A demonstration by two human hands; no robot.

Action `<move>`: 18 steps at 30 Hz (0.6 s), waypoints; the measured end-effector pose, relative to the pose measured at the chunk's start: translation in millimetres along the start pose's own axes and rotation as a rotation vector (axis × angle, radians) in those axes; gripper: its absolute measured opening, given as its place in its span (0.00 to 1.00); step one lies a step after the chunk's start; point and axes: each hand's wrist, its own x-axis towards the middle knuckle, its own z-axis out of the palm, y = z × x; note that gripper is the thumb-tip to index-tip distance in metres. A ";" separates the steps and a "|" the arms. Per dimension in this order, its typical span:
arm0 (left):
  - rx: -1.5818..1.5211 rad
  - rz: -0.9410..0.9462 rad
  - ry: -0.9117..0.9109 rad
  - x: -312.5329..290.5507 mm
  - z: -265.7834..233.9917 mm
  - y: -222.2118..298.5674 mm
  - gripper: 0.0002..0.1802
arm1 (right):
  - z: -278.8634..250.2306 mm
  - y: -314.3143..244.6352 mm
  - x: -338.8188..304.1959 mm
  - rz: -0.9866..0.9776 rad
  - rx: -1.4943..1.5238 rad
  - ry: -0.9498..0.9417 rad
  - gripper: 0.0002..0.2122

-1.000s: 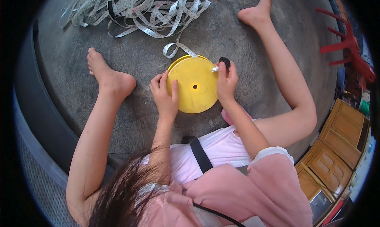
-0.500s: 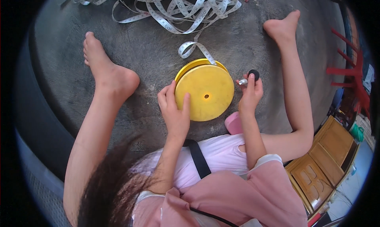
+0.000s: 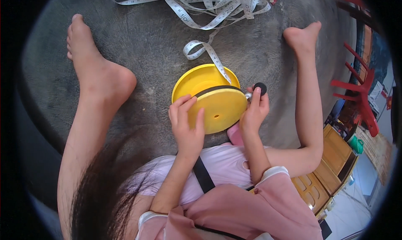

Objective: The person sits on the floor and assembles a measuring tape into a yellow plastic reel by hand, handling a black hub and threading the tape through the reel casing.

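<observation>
A yellow tape reel (image 3: 220,110) is tilted up in front of me, its round face with a small centre hole turned toward me. Behind its dark upper edge lies a wider yellow round dish (image 3: 192,78). My left hand (image 3: 186,122) grips the reel's left side, fingers over the rim and thumb on the face. My right hand (image 3: 254,114), at the reel's right edge, pinches a black round knob (image 3: 260,88) with a silvery metal piece. A white measuring tape (image 3: 211,55) curls down into the dish behind the reel.
A tangled heap of measuring tape (image 3: 209,9) lies beyond on the dark grey surface (image 3: 150,72). A pink object (image 3: 235,135) sits partly under my right wrist. My bare legs stretch out on both sides. A red plastic chair (image 3: 362,91) and wooden furniture (image 3: 331,156) stand at right.
The reel's face has tipped up and toward me, uncovering more of the dish behind it. My right hand has moved left with the knob, up to the reel's edge.
</observation>
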 end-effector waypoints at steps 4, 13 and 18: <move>-0.178 0.028 0.010 9.8 -12.5 6.2 0.12 | 7.6 -20.0 -5.4 -0.012 -0.099 -0.041 0.07; -0.066 0.064 0.002 40.6 -16.6 1.2 0.12 | 27.3 -21.7 3.2 -0.115 -0.119 -0.138 0.05; 0.078 0.196 0.005 42.2 -18.1 -3.8 0.13 | 27.0 -22.3 3.0 -0.175 -0.130 -0.160 0.06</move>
